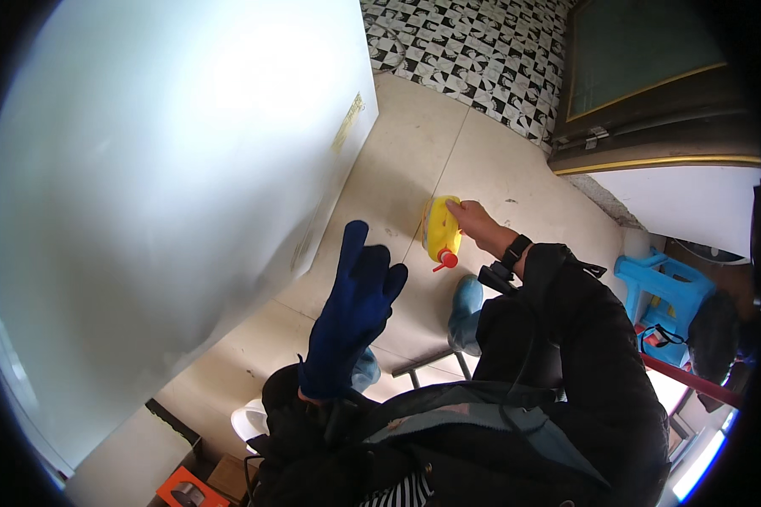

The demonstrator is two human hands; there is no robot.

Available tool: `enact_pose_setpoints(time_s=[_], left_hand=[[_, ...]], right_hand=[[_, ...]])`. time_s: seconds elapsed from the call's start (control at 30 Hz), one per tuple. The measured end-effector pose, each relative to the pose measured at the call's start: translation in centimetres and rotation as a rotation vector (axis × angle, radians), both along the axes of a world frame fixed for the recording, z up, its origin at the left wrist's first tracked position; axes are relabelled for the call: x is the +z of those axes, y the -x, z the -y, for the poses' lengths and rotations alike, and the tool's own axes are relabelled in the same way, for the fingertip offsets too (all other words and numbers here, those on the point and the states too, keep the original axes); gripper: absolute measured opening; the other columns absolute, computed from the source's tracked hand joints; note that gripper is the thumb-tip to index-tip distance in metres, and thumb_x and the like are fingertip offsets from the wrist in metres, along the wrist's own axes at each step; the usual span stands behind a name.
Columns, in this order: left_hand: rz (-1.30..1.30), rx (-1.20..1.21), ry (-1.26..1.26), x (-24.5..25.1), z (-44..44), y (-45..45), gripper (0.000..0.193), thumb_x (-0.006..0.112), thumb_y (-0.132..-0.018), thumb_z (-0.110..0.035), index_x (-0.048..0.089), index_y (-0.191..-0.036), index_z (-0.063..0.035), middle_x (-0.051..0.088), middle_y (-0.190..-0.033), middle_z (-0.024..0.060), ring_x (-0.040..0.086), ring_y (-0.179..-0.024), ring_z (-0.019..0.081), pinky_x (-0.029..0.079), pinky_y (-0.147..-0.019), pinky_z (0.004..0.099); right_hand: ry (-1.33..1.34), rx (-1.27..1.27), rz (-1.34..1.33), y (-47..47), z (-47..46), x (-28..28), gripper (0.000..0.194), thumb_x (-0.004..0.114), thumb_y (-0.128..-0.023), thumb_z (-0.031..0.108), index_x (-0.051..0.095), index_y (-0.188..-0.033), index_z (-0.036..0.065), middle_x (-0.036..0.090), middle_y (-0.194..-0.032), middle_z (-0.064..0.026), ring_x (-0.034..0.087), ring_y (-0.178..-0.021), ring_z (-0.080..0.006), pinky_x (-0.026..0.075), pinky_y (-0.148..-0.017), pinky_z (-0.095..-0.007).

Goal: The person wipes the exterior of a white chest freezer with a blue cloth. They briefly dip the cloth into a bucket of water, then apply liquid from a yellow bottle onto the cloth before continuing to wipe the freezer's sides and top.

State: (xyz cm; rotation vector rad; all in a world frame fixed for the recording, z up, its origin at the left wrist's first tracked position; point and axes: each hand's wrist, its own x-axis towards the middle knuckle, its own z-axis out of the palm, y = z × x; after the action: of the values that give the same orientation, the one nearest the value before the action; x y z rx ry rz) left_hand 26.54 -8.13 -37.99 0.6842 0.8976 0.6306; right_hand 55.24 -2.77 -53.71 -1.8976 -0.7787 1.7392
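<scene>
My right hand (479, 222), bare, grips a yellow plastic bottle (444, 228) by its side. The bottle is tilted, and its red nozzle cap (446, 259) points back towards me. My left hand (361, 298) wears a dark blue glove and has nothing visible in it. Its index finger reaches forward while the other fingers are partly bent. A large white panel (184, 190), glossy like an appliance's side, stands left of the gloved hand. Yellowed tape residue (347, 122) marks the panel near its far edge.
Beige floor tiles (412, 139) meet a black-and-white patterned floor (469, 51). A blue plastic stool (666, 285) stands at right, below a dark framed cabinet (647, 82). An orange box (192, 489) and white container (248, 419) are at lower left. A metal-framed seat (428, 364) is beneath me.
</scene>
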Motion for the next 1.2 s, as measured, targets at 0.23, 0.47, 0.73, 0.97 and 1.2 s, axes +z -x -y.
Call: enact_pose_setpoints(time_s=[0.23, 0.47, 0.73, 0.97, 1.2], left_hand=[[0.084, -0.022, 0.028, -0.1, 2.2, 0.0, 0.029, 0.067, -0.074, -0.002, 0.044, -0.089, -0.0118, 0.04, -0.075, 0.0057, 0.05, -0.071, 0.0229, 0.039, -0.09, 0.0394], [-0.343, -0.315, -0.864, 1.8, 2.1, -0.5, 0.023, 0.067, -0.066, 0.001, 0.048, -0.071, -0.0127, 0.038, -0.067, 0.0046, 0.048, -0.066, 0.0227, 0.03, -0.106, 0.0497], [-0.722, -0.608, -1.452, 2.2, 2.2, -0.7, 0.018, 0.066, -0.074, -0.001, 0.054, -0.073, -0.0135, 0.042, -0.067, 0.0054, 0.052, -0.072, 0.0244, 0.026, -0.115, 0.0491], [-0.632, -0.509, -0.984, 5.6, 6.9, -0.6, 0.018, 0.069, -0.079, -0.01, 0.055, -0.091, -0.0097, 0.05, -0.08, 0.0059, 0.054, -0.081, 0.0223, 0.034, -0.106, 0.0416], [-0.577, -0.295, -0.626, 8.3, 13.3, 1.3, 0.031, 0.071, -0.085, -0.018, 0.056, -0.109, -0.0059, 0.059, -0.092, 0.0064, 0.057, -0.09, 0.0201, 0.043, -0.097, 0.034]], right_hand=[[-0.069, 0.143, 0.174, -2.7, 0.7, 0.4, 0.059, 0.058, -0.09, 0.053, 0.064, -0.088, -0.006, 0.066, -0.075, -0.0108, 0.064, -0.068, -0.0196, 0.052, -0.063, -0.0332], [-0.261, 0.087, 0.499, -3.9, 0.0, 1.5, 0.046, 0.058, -0.089, 0.045, 0.063, -0.096, 0.0, 0.069, -0.089, -0.0198, 0.066, -0.089, -0.0362, 0.051, -0.081, -0.0442], [-0.334, 0.471, 0.318, -0.5, 2.7, 7.2, 0.045, 0.056, -0.092, 0.043, 0.063, -0.103, 0.0, 0.069, -0.089, -0.0169, 0.066, -0.084, -0.0285, 0.053, -0.076, -0.0374], [-0.383, 0.366, 0.004, 7.9, 8.9, 14.6, 0.069, 0.052, -0.093, 0.061, 0.057, -0.125, 0.0, 0.065, -0.117, -0.017, 0.062, -0.103, -0.0259, 0.05, -0.088, -0.0368], [-0.293, 0.307, -0.692, 8.5, 13.8, 18.7, 0.058, 0.04, -0.103, 0.049, 0.055, -0.133, 0.003, 0.057, -0.131, -0.0111, 0.054, -0.12, -0.0202, 0.04, -0.106, -0.0317]])
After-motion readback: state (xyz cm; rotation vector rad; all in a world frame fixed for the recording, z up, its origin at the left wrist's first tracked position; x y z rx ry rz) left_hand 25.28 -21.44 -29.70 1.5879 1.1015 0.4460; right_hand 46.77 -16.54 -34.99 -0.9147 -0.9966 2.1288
